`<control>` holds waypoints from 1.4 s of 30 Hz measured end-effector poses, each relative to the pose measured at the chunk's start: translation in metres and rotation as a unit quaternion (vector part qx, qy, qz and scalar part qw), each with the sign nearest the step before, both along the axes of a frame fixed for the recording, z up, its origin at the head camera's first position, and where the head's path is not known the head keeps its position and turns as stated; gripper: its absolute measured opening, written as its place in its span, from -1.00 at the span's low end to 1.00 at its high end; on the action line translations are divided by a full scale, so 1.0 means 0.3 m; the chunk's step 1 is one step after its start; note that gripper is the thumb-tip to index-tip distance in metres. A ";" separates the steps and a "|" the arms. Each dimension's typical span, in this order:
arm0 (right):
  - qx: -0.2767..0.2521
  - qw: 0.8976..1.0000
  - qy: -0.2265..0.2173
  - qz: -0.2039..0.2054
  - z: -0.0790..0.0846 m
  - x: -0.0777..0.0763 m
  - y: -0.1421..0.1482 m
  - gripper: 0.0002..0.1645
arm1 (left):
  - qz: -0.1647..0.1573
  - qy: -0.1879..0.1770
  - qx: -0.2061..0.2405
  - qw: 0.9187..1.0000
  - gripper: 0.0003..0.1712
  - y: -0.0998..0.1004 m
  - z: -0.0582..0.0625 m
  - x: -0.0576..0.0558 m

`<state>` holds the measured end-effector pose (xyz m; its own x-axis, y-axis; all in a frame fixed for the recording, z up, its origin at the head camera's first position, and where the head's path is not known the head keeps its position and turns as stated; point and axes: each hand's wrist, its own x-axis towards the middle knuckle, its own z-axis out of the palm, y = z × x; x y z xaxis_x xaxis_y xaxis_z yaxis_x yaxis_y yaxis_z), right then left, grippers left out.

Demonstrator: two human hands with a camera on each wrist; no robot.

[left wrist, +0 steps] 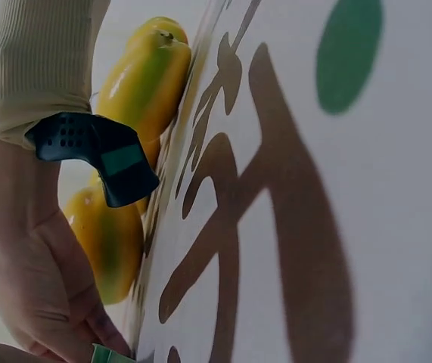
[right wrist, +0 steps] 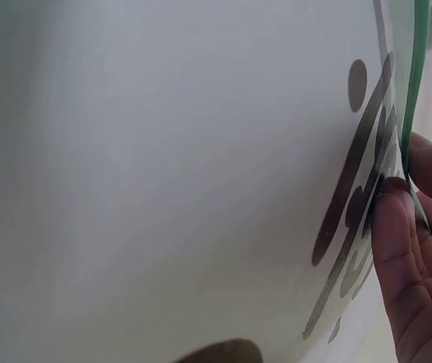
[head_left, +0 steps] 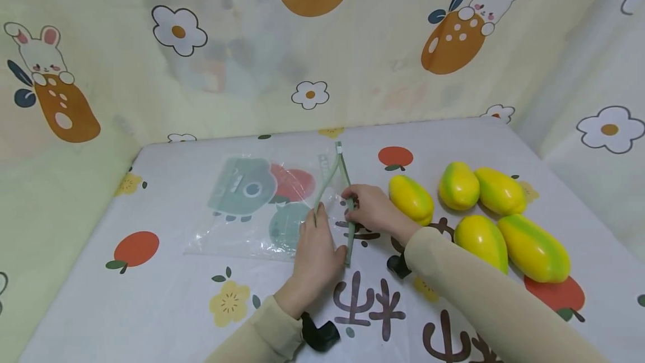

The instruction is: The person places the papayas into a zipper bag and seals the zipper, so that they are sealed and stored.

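A clear plastic zip bag (head_left: 242, 240) with a green zip edge and a white slider (head_left: 339, 149) lies flat, its mouth toward the right. The two green lips spread apart below the slider. My right hand (head_left: 375, 209) pinches the right-hand lip between thumb and fingers; the right wrist view shows the green strip (right wrist: 414, 91) running into that pinch. At the other lip is my left hand (head_left: 318, 254), fingers extended against it and thumb held apart. Through the left wrist view come the right hand (left wrist: 41, 280) and a bit of green zip (left wrist: 110, 354).
Several yellow-green fruits, shaped like papayas (head_left: 534, 248), sit to the right, one papaya (head_left: 410, 199) close beside the right hand. Black wrist devices (head_left: 321, 334) are strapped on both wrists. The printed tablecloth (head_left: 171, 307) meets a patterned curtain (head_left: 242, 99) behind.
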<state>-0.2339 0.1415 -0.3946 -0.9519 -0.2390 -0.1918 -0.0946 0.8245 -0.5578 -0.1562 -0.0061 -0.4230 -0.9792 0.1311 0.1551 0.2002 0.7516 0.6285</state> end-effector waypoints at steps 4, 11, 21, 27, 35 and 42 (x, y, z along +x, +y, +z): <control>0.000 1.000 0.001 0.008 -0.002 0.001 -0.002 -0.44 | -0.003 -0.002 0.014 1.000 0.04 -0.005 -0.009 -0.004; 0.011 1.000 0.012 0.021 -0.012 0.006 -0.009 -0.41 | -0.002 0.001 0.008 1.000 0.08 -0.008 -0.010 -0.014; 0.032 0.998 0.026 0.046 -0.015 0.019 0.003 -0.28 | -0.005 0.035 -0.087 0.996 -0.08 -0.004 -0.009 -0.011; 0.042 0.998 0.027 0.049 -0.015 0.022 0.000 -0.27 | -0.002 0.035 -0.110 0.993 -0.11 -0.007 -0.008 -0.010; 0.061 0.996 0.030 0.051 -0.023 0.024 0.002 -0.27 | -0.006 0.026 -0.104 0.994 -0.13 -0.006 -0.004 -0.008; 0.112 0.989 0.059 0.079 -0.029 0.036 0.000 -0.28 | -0.006 0.029 -0.104 0.994 -0.14 -0.006 -0.007 -0.007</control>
